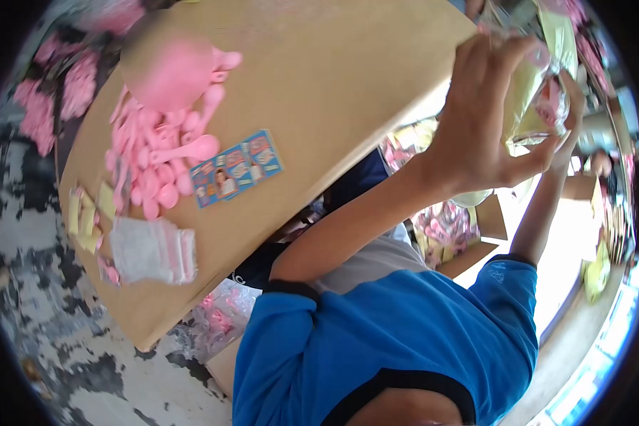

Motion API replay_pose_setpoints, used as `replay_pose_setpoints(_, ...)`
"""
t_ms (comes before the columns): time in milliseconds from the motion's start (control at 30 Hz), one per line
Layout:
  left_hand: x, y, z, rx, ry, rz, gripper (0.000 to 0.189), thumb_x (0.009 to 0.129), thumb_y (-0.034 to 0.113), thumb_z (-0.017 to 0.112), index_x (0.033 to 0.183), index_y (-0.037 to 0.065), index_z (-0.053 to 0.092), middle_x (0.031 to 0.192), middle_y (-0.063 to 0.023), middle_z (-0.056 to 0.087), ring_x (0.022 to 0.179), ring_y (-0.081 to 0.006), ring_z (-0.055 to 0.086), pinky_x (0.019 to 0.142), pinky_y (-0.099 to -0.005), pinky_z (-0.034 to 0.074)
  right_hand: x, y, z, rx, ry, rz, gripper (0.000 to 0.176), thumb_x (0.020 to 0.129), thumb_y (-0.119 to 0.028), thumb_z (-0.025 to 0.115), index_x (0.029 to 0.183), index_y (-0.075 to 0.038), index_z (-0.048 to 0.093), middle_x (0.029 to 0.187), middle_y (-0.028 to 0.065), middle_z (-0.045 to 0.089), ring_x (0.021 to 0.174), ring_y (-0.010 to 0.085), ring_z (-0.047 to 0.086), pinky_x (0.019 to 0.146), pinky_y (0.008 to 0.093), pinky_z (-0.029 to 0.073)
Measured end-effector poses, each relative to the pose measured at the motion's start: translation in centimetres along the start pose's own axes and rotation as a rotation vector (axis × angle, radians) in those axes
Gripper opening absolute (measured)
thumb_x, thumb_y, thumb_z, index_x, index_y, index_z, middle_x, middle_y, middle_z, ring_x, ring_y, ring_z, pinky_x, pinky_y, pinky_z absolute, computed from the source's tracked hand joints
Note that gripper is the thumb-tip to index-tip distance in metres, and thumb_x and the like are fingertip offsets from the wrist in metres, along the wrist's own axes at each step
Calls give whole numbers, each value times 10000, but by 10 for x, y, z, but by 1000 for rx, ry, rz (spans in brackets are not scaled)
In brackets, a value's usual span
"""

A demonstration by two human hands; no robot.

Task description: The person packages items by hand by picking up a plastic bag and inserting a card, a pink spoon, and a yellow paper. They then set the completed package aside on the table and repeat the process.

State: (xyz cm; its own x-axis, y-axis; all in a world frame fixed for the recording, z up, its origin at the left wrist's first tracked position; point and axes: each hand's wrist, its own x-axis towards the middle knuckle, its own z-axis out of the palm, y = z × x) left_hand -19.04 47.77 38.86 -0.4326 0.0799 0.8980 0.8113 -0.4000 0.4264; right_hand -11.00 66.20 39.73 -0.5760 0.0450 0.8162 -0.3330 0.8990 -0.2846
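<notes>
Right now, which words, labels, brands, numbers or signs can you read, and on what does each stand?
No text can be read with certainty.
Blue printed paper cards on the brown table: lettering too blurred.
Blue cloth shirt with black trim: pale marks on the right sleeve, too small.

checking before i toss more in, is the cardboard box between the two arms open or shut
Open: the cardboard box has a flap standing off to one side, and pink pieces show inside.
</notes>
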Motion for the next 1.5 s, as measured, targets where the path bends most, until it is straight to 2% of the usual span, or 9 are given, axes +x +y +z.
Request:
replay_pose_setpoints(367, -313, -120, 80, 200, -897, -880, 872, 906, 602, 458, 1453, -21, 188, 1480, -318, 195, 1379, -451, 241, 1089, -534, 270, -324, 79, 24, -224, -665, 987, 889, 688, -327, 840, 1429, -158, 379, 1472, 226, 308, 1297, 393, 421, 1030, 465, 425)
replay_pose_setpoints(500, -324, -132, 9, 50, -1057, -1141, 684, 967, 431, 479, 1447, -5, 261, 1400, -340, 361, 1329, -439, 360, 1057, -452, 354, -467, 110, 47, -279, -676, 1013, 702, 744, -255, 804, 1359, -166, 478, 1449, 223, 336, 1329, 392, 372, 1075, 478, 348)
replay_pose_setpoints(733, -214, -12, -155, -303, -801, -1336, 410, 972, 258, 532, 1306, 22, 506, 1302, -145, 564, 1238, -238, 516, 1051, -340, 377, -351, 125, 76, -29, -4, 1086, 297, 930, -107, 562, 1204, 1, 596, 1173, 125, 638, 1039, 199, 607, 872, 326, 483)
replay_pose_setpoints(967, -92, 181, -304, -267, -756, -995, 505, 927, 75, 581, 1389, 2, 391, 1449, -213, 374, 1337, -337, 380, 1088, -433, 327, -48, 78, 103, 166, 459, 523, 202, 940, -58, 546, 1105, 24, 632, 1135, 114, 638, 1037, 183, 596, 924, 314, 468)
replay_pose_setpoints(1100, -81, 253, -390, 228, -20, -399, 260, 866, 16, 638, 1101, -45, 548, 988, -294, 634, 887, -376, 673, 728, -472, 571, 90, -74, 182, 696, -195, 46, 116, 904, -9, 541, 999, -3, 608, 996, 105, 632, 984, 182, 589, 850, 315, 462)
replay_pose_setpoints(1167, -48, 268, -428, 950, 424, -771, 336, 873, 47, 631, 1183, -40, 534, 1082, -174, 646, 1007, -240, 647, 854, -334, 518, 133, -165, 210, 692, -570, -377, 197, 821, -35, 637, 1017, -34, 621, 1008, 120, 629, 983, 266, 593, 844, 368, 469)
replay_pose_setpoints(1267, -44, 234, -524, 1608, 175, -799, 533, 844, 248, 660, 1279, -18, 504, 1154, -165, 635, 1119, -283, 589, 982, -365, 419, 146, -233, 278, 684, -789, -718, 222, 839, -134, 645, 1046, -55, 642, 1073, 120, 627, 1032, 288, 587, 918, 406, 446)
replay_pose_setpoints(1333, -67, 218, -556, 1946, 151, -1406, 679, 800, 412, 668, 1302, -10, 495, 1196, -195, 615, 1120, -358, 586, 986, -384, 420, 148, -271, 326, 661, -890, -806, 253, 856, -167, 624, 1089, -74, 652, 1092, 105, 633, 1085, 275, 581, 961, 389, 429)
replay_pose_setpoints(1500, -60, 201, -550, 1838, 142, -1648, 706, 718, 450, 686, 1235, -2, 523, 1182, -231, 611, 1109, -378, 586, 931, -433, 462, 112, -315, 443, 633, -652, -1000, 413, 836, -280, 661, 1196, -92, 587, 1211, 113, 580, 1167, 292, 523, 1016, 513, 342)
